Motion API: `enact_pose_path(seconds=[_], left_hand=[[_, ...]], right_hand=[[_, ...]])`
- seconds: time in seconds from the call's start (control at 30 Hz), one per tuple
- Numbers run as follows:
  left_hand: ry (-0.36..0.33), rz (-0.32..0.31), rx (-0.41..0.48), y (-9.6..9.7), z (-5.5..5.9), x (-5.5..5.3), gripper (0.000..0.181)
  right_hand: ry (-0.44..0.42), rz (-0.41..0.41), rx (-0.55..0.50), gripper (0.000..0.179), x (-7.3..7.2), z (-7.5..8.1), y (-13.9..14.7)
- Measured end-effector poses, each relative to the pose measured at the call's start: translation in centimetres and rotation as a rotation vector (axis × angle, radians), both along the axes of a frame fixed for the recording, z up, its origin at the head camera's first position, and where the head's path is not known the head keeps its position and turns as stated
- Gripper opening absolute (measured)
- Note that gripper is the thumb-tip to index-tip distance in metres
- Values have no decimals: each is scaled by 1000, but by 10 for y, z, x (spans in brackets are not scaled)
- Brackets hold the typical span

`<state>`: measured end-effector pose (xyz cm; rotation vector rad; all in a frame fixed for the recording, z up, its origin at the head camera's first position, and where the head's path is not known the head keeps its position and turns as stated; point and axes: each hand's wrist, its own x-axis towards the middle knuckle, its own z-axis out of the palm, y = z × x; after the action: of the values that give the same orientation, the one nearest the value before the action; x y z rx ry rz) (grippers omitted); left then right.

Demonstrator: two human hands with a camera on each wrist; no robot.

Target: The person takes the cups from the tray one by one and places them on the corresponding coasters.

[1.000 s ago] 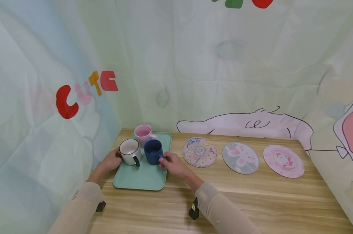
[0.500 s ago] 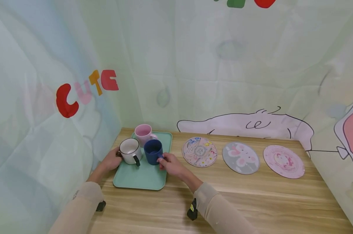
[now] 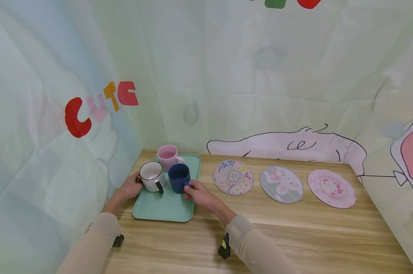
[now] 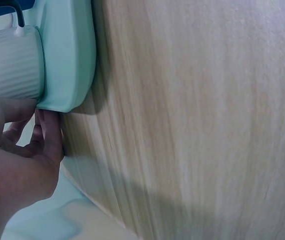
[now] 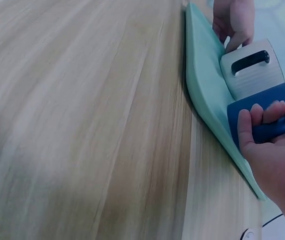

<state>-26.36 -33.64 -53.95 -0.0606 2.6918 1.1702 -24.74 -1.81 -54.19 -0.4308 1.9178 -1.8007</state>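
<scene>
A mint-green tray lies at the left of the table with three mugs upright on it. My left hand is at its left edge, beside the white mug with a dark rim and black handle. In the left wrist view the thumb lies over the tray's edge by the mug, the fingers outside and under it. My right hand holds the handle of the blue mug, fingers curled round it. Behind these two stands the pink mug, its lower part partly hidden.
Three round mats lie in a row right of the tray: a floral one, a grey one with a rabbit and a pink one. Printed cloth walls border the wooden table at the back and sides.
My right hand's fingers have shifted slightly on the blue mug's handle, which has turned a little towards me. The left hand, the tray and the other mugs keep their places.
</scene>
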Motion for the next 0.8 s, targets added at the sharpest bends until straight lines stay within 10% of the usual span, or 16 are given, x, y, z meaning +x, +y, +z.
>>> enact_pose_path(seconds=[0.8], left_hand=[[12, -6, 4, 3, 6, 7, 61]], right_hand=[[72, -78, -28, 30, 0, 11, 2]])
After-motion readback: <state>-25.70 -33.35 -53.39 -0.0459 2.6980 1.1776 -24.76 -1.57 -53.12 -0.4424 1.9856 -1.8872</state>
